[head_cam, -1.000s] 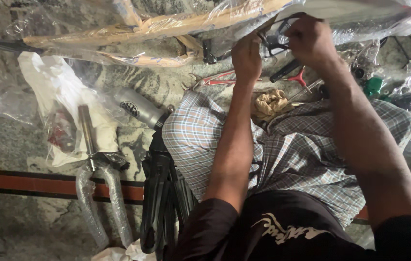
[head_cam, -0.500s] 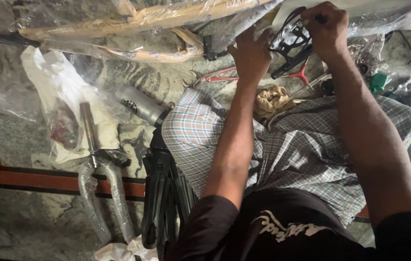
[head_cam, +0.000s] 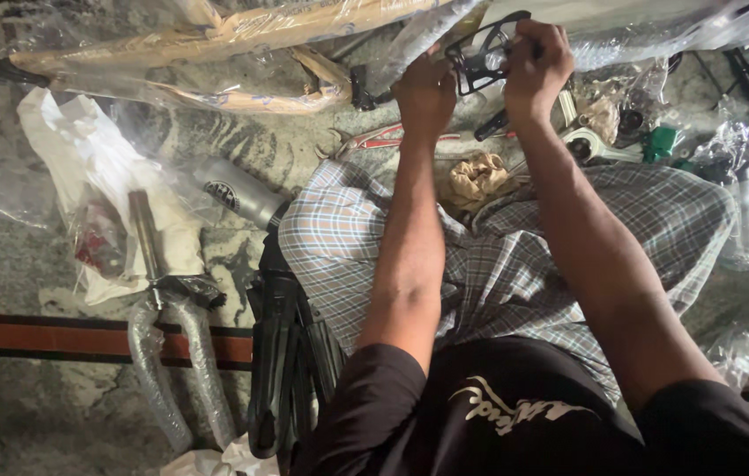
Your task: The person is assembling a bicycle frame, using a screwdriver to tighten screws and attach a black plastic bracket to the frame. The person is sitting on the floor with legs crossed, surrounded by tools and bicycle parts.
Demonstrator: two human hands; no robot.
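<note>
Presently, both hands work at a black wire-frame bracket [head_cam: 480,55], held up against a long cardboard-and-plastic-wrapped frame [head_cam: 242,31]. Left hand [head_cam: 424,91] is curled shut, gripping the bracket's lower left edge. Right hand [head_cam: 537,62] pinches its upper right side, fingers bent tight. Below the bracket lie a crumpled tan paper wad [head_cam: 478,179] and red-handled pliers [head_cam: 392,138]. Well left of the bracket, 1 silver metal cylinder [head_cam: 235,192] rests on the stone floor [head_cam: 30,264].

Both arms reach forward, left hand [head_cam: 424,91] and right hand [head_cam: 537,60] curled closed.
</note>
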